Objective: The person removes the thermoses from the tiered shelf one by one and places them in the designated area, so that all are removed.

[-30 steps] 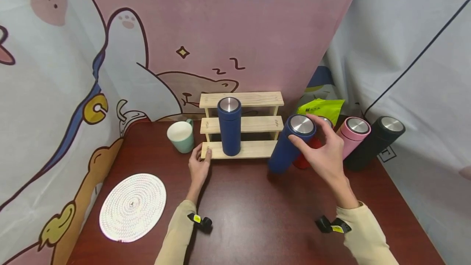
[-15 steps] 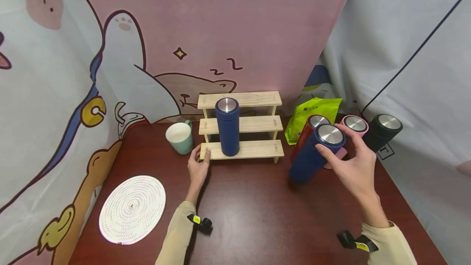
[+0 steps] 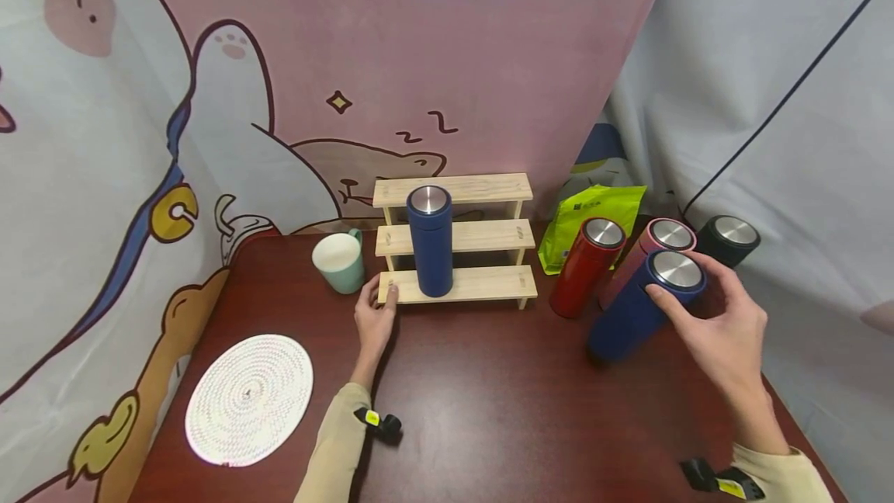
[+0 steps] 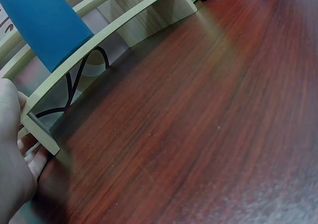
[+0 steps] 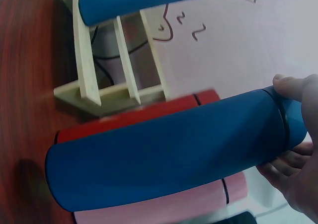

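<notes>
My right hand (image 3: 722, 324) grips a dark blue thermos flask (image 3: 632, 317) round its steel-topped lid, thumb on the near side. In the right wrist view this thermos (image 5: 169, 149) overlaps a red thermos (image 5: 134, 117) and a pink one (image 5: 169, 206). At the left end of a three-tier wooden display shelf (image 3: 489, 283), my left hand (image 3: 375, 320) holds the lowest plank, its thumb on top. A second blue thermos (image 3: 433, 251) stands upright on that plank, left of its middle. Fingers of the left hand (image 4: 12, 149) show partly under the plank end in the left wrist view.
Right of the shelf stand a red thermos (image 3: 583, 270), a pink thermos (image 3: 663, 237) and a black thermos (image 3: 729, 243). Behind them is a lime-green pouch (image 3: 576, 216). A mint mug (image 3: 342, 266) sits left of the shelf, and a round woven mat (image 3: 251, 402) lies at front left.
My right hand has carried the blue thermos rightward and toward me, uncovering the red thermos and the green pouch. My left hand keeps its hold on the shelf.
</notes>
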A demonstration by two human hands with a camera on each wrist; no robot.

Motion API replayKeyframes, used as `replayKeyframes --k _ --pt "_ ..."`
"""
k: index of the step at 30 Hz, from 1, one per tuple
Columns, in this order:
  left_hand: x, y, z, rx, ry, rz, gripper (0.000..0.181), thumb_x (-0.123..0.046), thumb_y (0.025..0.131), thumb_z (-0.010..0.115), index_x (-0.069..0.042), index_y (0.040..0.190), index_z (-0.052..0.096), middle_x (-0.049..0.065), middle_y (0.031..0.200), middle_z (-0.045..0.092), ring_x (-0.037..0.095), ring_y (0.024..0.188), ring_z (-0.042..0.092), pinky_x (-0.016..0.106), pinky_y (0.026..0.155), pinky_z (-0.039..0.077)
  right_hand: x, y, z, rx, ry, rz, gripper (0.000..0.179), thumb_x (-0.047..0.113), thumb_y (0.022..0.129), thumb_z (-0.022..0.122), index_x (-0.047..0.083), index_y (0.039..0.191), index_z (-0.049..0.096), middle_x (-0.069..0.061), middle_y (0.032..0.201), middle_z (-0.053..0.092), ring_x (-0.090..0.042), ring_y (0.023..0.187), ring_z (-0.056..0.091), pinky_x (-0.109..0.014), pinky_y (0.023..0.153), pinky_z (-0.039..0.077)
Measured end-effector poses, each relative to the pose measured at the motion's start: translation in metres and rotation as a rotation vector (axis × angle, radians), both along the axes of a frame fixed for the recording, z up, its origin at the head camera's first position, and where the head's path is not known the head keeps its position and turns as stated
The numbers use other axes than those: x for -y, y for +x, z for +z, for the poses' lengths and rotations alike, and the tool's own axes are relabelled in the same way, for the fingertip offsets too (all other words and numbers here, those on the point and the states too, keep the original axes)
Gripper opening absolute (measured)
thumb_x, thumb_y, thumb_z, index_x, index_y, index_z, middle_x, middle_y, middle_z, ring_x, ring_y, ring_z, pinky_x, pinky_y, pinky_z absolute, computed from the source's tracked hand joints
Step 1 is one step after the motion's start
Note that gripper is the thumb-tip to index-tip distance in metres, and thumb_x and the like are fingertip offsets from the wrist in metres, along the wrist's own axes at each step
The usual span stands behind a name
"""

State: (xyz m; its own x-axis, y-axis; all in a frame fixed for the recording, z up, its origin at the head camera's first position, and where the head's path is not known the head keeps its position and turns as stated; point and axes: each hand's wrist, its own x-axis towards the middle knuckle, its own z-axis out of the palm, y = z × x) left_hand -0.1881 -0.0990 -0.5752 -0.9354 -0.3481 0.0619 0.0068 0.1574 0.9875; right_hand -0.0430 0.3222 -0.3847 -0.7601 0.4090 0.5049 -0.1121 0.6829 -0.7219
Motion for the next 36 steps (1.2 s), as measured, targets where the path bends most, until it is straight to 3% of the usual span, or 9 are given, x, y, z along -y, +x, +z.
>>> replayKeyframes --k 7,15,24,32,36 --pt "0.001 0.0 0.0 -0.007 -0.002 -0.005 0.047 -0.026 0.095 0.073 -0.013 0.138 0.061 0.018 0.121 0.068 0.027 0.115 0.063 0.042 0.091 0.051 -0.033 0.002 -0.009 0.051 -0.11 -0.113 0.065 0.01 0.076 0.089 0.017 0.136 0.065 0.029 0.108 0.061 0.017 0.093 0.059 0.0 0.084 0.044" --pt "0.001 0.001 0.001 -0.002 0.009 -0.002 0.046 -0.024 0.095 0.073 -0.012 0.137 0.062 0.018 0.122 0.07 0.027 0.115 0.063 0.046 0.095 0.051 -0.058 0.003 -0.015 0.059 -0.171 -0.188 0.062 0.01 0.077 0.088 0.015 0.135 0.065 0.026 0.108 0.063 0.015 0.097 0.059 -0.001 0.087 0.044" --pt "0.0 0.001 0.002 0.003 0.017 -0.004 0.046 -0.024 0.095 0.073 -0.011 0.137 0.062 0.018 0.12 0.07 0.027 0.113 0.063 0.046 0.095 0.051 -0.075 0.003 -0.018 0.057 -0.159 -0.256 0.06 0.016 0.077 0.088 0.017 0.133 0.067 0.03 0.099 0.059 0.017 0.089 0.057 0.0 0.084 0.044" --pt "0.001 0.001 0.001 -0.007 0.009 -0.003 0.046 -0.023 0.094 0.073 -0.011 0.138 0.062 0.019 0.12 0.07 0.027 0.114 0.064 0.047 0.096 0.051 -0.084 0.002 -0.023 0.085 -0.158 -0.316 0.063 0.023 0.08 0.086 0.019 0.138 0.062 0.028 0.104 0.059 0.02 0.089 0.054 0.001 0.083 0.042" --pt "0.0 0.001 0.002 -0.011 0.01 -0.004 0.046 -0.023 0.094 0.073 -0.011 0.137 0.062 0.019 0.121 0.07 0.028 0.115 0.064 0.048 0.097 0.051 -0.088 0.002 -0.024 0.105 -0.164 -0.342 0.064 0.024 0.081 0.085 0.02 0.14 0.06 0.021 0.111 0.062 0.019 0.093 0.054 -0.001 0.087 0.042"
